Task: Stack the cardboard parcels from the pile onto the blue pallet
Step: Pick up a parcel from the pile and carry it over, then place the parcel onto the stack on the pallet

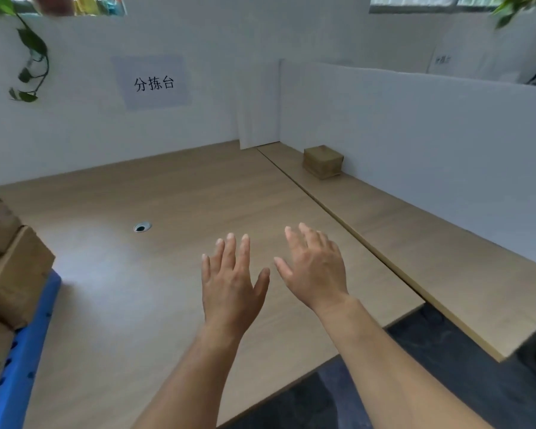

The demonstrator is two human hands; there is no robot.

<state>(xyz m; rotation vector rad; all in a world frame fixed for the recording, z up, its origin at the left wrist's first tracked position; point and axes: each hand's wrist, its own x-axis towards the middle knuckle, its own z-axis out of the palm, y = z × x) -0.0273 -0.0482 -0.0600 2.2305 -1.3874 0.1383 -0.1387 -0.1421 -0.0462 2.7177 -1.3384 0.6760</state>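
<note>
Far left of the cable hole (142,227), parcels (16,274) sit stacked on the blue pallet (22,351). Right of the hole, the left hand (231,286) and right hand (314,267) hover side by side, fingers straight, empty. Farther right, a lone parcel (323,161) sits beside the white partition (415,134).

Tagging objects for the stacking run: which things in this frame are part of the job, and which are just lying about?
Job:
- blue pallet
- parcels stacked on it
- lone parcel, far right
- left hand and right hand, both holding nothing

Lying about:
- cable hole
- wall sign
- hanging plant
</note>
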